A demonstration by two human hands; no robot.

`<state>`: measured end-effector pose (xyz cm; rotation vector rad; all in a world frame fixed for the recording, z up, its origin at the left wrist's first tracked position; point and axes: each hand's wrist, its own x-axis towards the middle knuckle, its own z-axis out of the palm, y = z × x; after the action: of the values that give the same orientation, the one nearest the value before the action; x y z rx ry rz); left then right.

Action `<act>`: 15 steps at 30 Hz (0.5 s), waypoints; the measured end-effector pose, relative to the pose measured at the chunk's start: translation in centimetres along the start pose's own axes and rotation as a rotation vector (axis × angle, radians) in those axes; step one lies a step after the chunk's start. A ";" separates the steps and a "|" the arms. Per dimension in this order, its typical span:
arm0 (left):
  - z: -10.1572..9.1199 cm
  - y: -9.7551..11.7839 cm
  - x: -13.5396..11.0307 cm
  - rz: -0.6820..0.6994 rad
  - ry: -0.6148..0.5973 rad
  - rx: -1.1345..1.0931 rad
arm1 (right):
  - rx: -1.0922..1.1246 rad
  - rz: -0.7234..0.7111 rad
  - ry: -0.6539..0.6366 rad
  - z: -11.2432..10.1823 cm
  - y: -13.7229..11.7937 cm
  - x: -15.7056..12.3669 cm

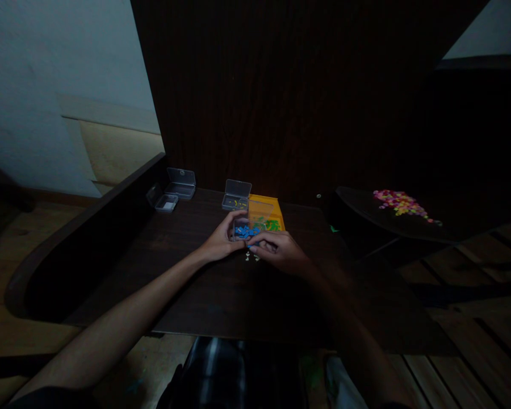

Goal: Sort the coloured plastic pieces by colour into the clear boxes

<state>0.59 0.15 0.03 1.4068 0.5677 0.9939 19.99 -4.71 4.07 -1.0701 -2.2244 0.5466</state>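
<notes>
My left hand (pixel 223 237) is closed around the left side of a clear plastic box with small blue pieces (pixel 246 231) inside. At the near right edge of that box, my right hand (pixel 276 249) has its fingers bent in a pinch. A bit of blue shows at its fingertips, but what they hold is too small to name. Just behind the hands lies an orange tray (pixel 276 207) with small green pieces (pixel 268 225) in it. A few pale bits (pixel 252 257) lie on the dark table below the fingers.
An open clear box with yellow bits (pixel 237 203) stands behind the left hand. Two more open clear boxes, one larger (pixel 181 190) and one smaller (pixel 167 203), stand at the back left. A pile of pink and yellow pieces (pixel 402 204) lies on a side surface at right.
</notes>
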 end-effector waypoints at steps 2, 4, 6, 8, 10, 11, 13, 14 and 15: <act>0.1 -0.1 -0.1 -0.017 -0.015 -0.009 | -0.025 0.011 0.049 -0.3 0.5 0.0; 0.2 -0.1 -0.3 -0.032 -0.038 -0.017 | -0.060 0.027 0.063 -0.5 1.0 0.0; 0.4 -0.1 -0.4 -0.051 -0.063 -0.023 | -0.092 0.043 0.049 -0.4 1.3 0.1; 0.5 0.0 -0.5 -0.066 -0.076 -0.033 | -0.115 0.058 0.025 -0.2 1.5 0.2; 0.7 0.1 -0.6 -0.076 -0.085 -0.041 | -0.116 0.095 0.000 -0.1 1.6 0.3; 0.8 0.2 -0.6 -0.079 -0.090 -0.043 | -0.108 0.120 -0.012 0.0 1.7 0.3; 0.9 0.2 -0.6 -0.084 -0.102 -0.044 | -0.081 0.181 -0.043 0.0 1.8 0.4; 0.9 0.3 -0.6 -0.086 -0.109 -0.045 | -0.067 0.210 -0.058 0.0 1.9 0.4; 0.9 0.3 -0.7 -0.086 -0.116 -0.046 | -0.054 0.237 -0.070 0.0 2.0 0.4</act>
<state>0.94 -0.91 0.26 1.3780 0.5120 0.8465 20.90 -3.20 3.09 -1.3727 -2.1967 0.6356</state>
